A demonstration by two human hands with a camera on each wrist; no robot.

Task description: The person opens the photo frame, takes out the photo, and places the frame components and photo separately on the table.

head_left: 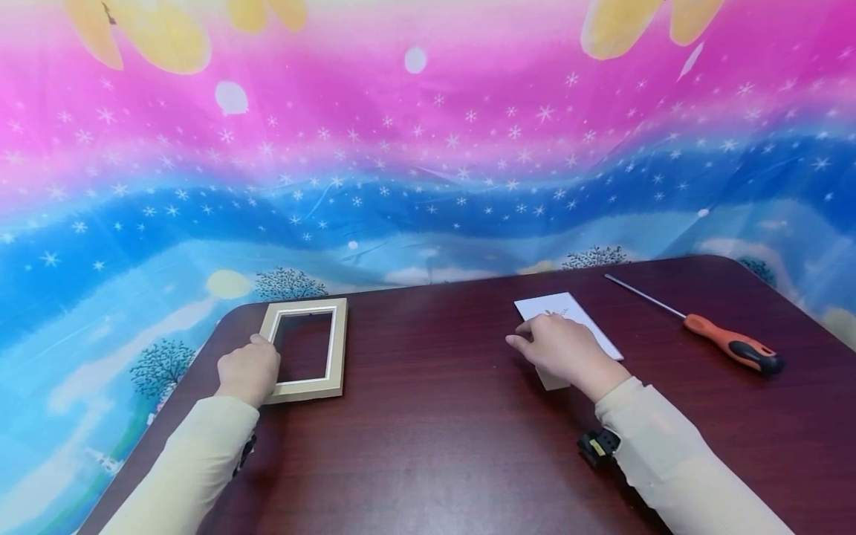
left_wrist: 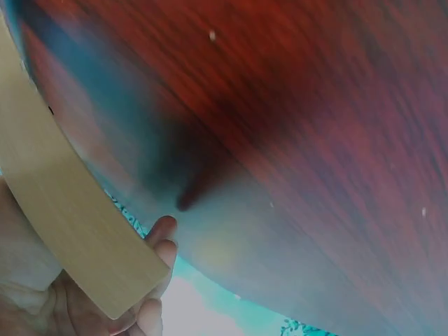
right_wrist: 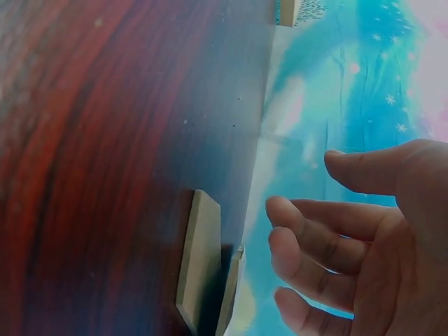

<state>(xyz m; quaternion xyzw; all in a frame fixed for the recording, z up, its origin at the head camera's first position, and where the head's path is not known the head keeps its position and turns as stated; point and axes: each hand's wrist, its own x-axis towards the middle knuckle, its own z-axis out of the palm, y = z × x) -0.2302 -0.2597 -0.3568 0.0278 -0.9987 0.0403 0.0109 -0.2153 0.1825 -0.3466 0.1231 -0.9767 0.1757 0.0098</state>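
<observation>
My left hand (head_left: pixel 249 371) grips the left side of a pale wooden picture frame (head_left: pixel 339 345) at the table's left. Through its white-lined opening the tabletop shows. In the left wrist view the frame's side bar (left_wrist: pixel 77 203) crosses the palm, and fingers (left_wrist: pixel 165 250) curl around its end. My right hand (head_left: pixel 565 351) hovers over a white card (head_left: pixel 535 306) with a small printed plant, thumb and fingers apart and nothing between them. A tan board (head_left: pixel 551 380) pokes out below the card, partly hidden by the hand; the right wrist view shows this board (right_wrist: pixel 199 259) more fully.
An orange-and-black-handled screwdriver (head_left: pixel 732 345) lies on the right of the dark red-brown table (head_left: pixel 414 416), its shaft pointing to the back edge. A colourful snowflake-patterned cloth (head_left: pixel 401 186) hangs right behind the table.
</observation>
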